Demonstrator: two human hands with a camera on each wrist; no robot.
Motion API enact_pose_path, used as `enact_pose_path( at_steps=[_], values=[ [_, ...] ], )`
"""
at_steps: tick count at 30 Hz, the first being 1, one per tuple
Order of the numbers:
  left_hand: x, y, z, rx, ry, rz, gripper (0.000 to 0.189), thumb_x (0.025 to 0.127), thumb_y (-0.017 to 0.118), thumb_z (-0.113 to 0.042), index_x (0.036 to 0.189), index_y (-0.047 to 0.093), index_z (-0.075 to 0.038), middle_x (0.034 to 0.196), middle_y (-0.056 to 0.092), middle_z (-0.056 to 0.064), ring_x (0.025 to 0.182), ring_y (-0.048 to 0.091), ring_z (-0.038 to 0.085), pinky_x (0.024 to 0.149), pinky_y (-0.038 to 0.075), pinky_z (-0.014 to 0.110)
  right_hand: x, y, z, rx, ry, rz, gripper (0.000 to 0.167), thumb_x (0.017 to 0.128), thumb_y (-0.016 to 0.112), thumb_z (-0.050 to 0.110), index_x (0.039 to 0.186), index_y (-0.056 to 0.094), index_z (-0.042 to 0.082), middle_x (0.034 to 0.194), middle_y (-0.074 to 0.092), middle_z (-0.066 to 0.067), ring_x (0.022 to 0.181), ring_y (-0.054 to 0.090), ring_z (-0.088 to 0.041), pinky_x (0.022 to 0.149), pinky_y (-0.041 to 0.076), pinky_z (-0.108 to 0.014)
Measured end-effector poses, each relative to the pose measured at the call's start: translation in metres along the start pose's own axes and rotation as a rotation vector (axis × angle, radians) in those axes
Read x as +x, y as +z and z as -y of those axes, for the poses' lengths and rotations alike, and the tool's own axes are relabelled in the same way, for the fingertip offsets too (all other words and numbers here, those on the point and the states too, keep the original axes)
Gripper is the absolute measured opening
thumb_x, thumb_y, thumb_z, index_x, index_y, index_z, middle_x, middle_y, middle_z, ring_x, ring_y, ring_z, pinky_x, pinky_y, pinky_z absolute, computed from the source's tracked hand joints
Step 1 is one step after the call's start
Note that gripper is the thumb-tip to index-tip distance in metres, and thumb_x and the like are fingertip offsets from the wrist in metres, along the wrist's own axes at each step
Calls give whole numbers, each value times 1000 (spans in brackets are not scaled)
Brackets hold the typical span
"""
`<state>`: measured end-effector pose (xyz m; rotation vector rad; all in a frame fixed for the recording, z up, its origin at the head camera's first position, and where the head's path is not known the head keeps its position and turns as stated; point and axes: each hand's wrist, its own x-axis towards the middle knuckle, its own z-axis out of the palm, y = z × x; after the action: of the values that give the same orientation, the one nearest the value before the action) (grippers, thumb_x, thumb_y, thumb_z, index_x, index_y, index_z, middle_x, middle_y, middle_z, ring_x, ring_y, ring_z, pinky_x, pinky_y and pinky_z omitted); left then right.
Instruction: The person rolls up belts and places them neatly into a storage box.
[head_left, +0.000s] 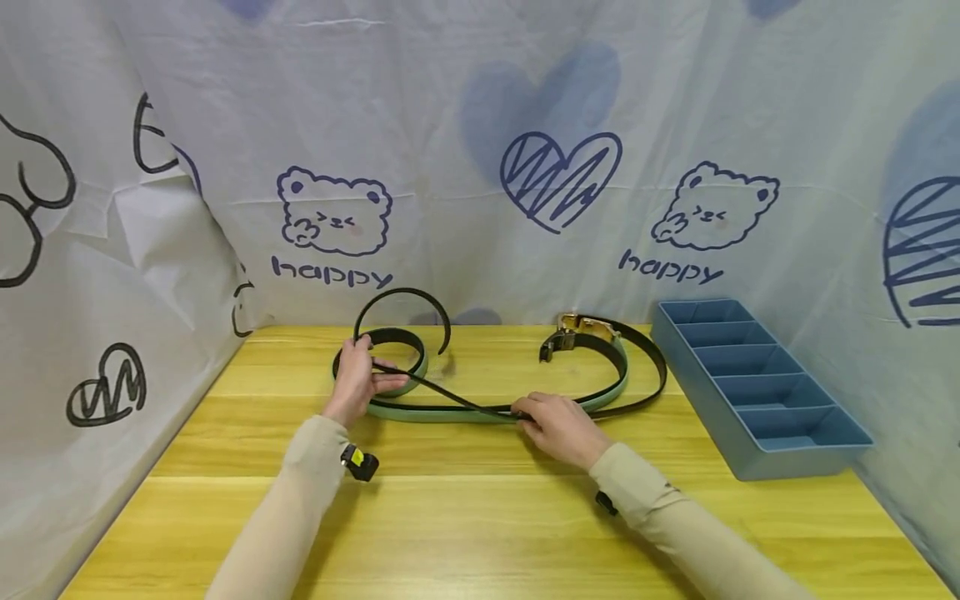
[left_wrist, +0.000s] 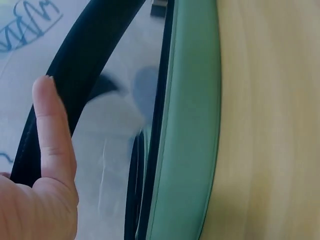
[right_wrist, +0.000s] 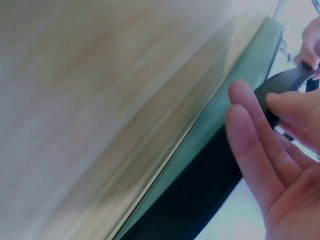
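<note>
From L hand [head_left: 356, 379] to R hand [head_left: 558, 427]: blk belt [head_left: 450, 394], long axis down-R.

I pinch the black belt [left_wrist: 85, 57] with my left fingers [left_wrist: 52, 135] and my right fingers [right_wrist: 250, 150]. Its strap slopes down from left to right, and one end makes a high curl near the back edge of the surface [head_left: 465, 517]. The green belt [left_wrist: 187, 115], black inside, stands on its narrow side, coiled toward the left edge. Gold buckle pieces [head_left: 602, 327] are near the back edge, toward the right corner.
</note>
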<state>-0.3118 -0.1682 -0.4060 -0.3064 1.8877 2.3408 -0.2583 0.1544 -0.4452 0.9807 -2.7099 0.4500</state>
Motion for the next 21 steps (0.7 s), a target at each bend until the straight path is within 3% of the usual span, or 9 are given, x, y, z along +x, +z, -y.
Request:
enact_pose_path(
  at_steps=[2,4,6,10,12,16,21],
  values=[
    [-3,5,2,-35,-3,12,53,108,21,-31,154,0,-15,106,47,22,61,70,25,71,59,37,3,-1,6,31,-4,51,24,95,65,15,118,69,11,109,73,-5,89,70,-18,78,56,-35],
    [-6,11,5,-49,-4,30,54,108,22,-30,154,-2,-15,105,48,21,63,71,25,72,59,36,6,-1,10,36,-8,98,29,95,65,20,123,67,12,106,74,-5,79,70,-13,76,57,-35],
    [-7,15,8,-39,7,45,45,108,24,-30,147,12,-11,100,50,19,62,71,26,71,59,38,8,0,12,19,-20,114,31,95,65,24,125,67,13,97,75,-4,66,66,-8,68,56,-31],
    [-5,17,10,82,68,49,26,106,31,-28,123,33,-8,86,56,12,57,68,24,64,59,38,11,4,11,-59,-52,87,27,95,65,25,119,71,16,80,74,-1,50,55,-5,49,44,-23],
    [-3,13,9,173,114,30,21,105,35,-25,115,38,-6,80,58,9,52,65,19,56,57,34,12,3,11,-79,-62,74,23,95,65,23,116,73,17,85,76,-2,50,55,-6,47,42,-23],
    [2,-1,3,334,210,-41,22,101,42,-18,118,45,-4,80,60,7,46,54,12,45,47,30,9,-4,11,-68,-64,99,22,95,65,22,115,74,17,86,76,-1,49,52,-5,48,42,-23],
    [10,-26,-10,454,293,-131,42,100,42,-14,142,37,-14,92,61,8,51,51,14,48,45,29,2,-12,7,-70,-60,151,12,95,65,22,99,77,19,70,69,4,46,45,-3,48,38,-23]
  ],
)
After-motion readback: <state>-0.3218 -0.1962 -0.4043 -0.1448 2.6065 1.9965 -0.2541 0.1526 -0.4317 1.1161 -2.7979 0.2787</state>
